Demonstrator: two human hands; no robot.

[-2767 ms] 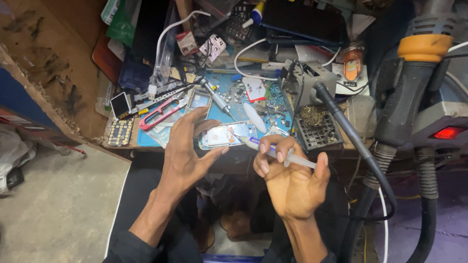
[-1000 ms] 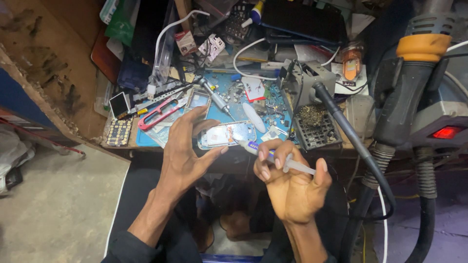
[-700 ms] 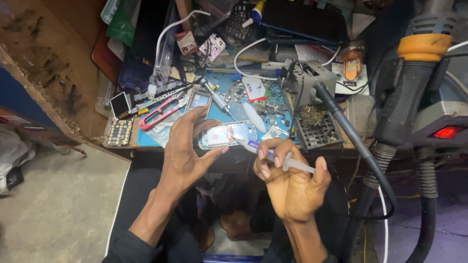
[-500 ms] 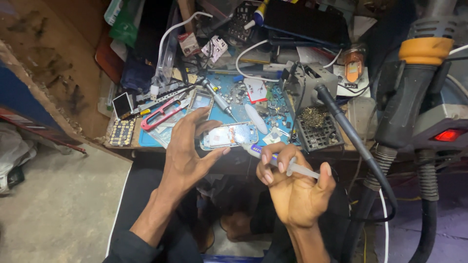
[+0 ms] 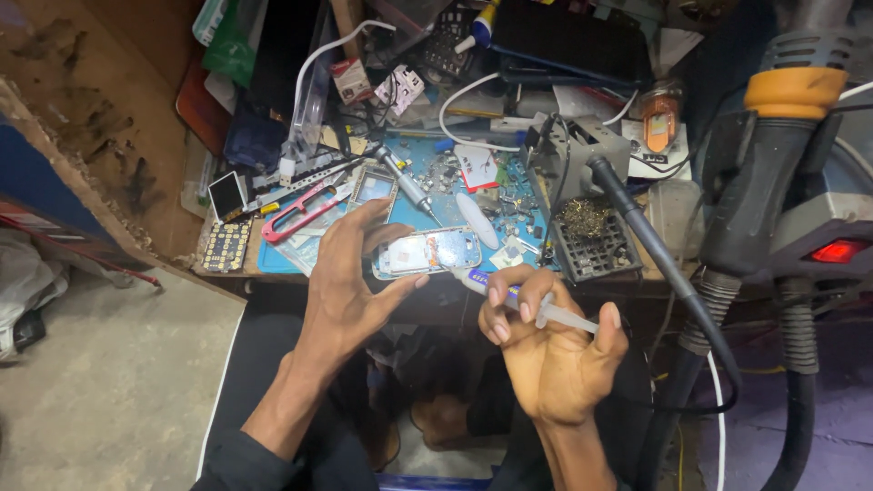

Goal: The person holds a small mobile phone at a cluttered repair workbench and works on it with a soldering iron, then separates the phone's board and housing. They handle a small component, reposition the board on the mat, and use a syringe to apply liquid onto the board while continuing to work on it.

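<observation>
My left hand point(image 5: 350, 282) grips an opened small phone body point(image 5: 427, 252) by its edges, holding it flat just over the near edge of the workbench. My right hand point(image 5: 550, 341) is shut on a clear plastic syringe point(image 5: 532, 305) with a purple band. The thumb rests at the plunger end. The syringe tip points left and touches the phone's lower right corner.
The blue work mat point(image 5: 455, 195) is littered with small parts, a screwdriver point(image 5: 405, 182), red-handled cutters point(image 5: 296, 211) and a keypad board point(image 5: 225, 245). A soldering iron point(image 5: 637, 227) stands in its holder point(image 5: 591, 241) at right. A hot-air station with a red switch point(image 5: 832, 250) fills the far right.
The view has shifted slightly. The syringe tip has stayed at the phone's right end, and both hands have held nearly still.
</observation>
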